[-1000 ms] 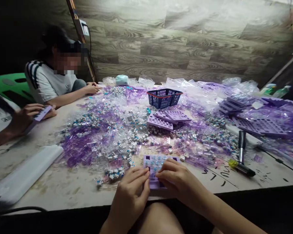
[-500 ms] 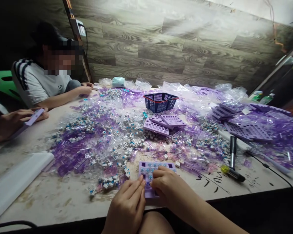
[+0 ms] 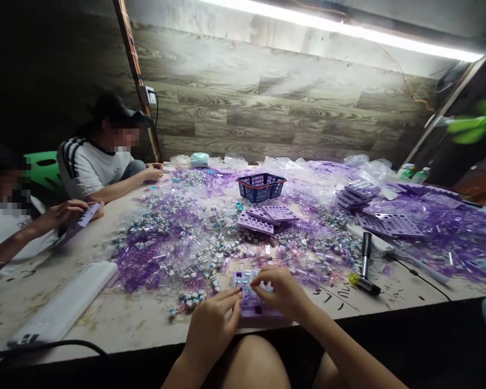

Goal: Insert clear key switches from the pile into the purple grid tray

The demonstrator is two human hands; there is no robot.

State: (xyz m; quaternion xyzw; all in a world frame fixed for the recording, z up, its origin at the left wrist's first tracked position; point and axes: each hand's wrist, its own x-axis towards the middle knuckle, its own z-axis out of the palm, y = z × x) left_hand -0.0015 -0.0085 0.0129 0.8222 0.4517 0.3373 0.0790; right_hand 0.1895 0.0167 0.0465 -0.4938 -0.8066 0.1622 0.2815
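Right hand (image 3: 282, 292) shifted farther over flat purple plastic plate (image 3: 248, 312), baring dark square opening (image 3: 258, 310), probably unfilled. Left hand (image 3: 214, 319) at left edge; either grip: cannot tell.

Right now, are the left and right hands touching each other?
Apart. The head view shows part of the purple plate in the gap between the fingertips of the left hand and those of the right hand.
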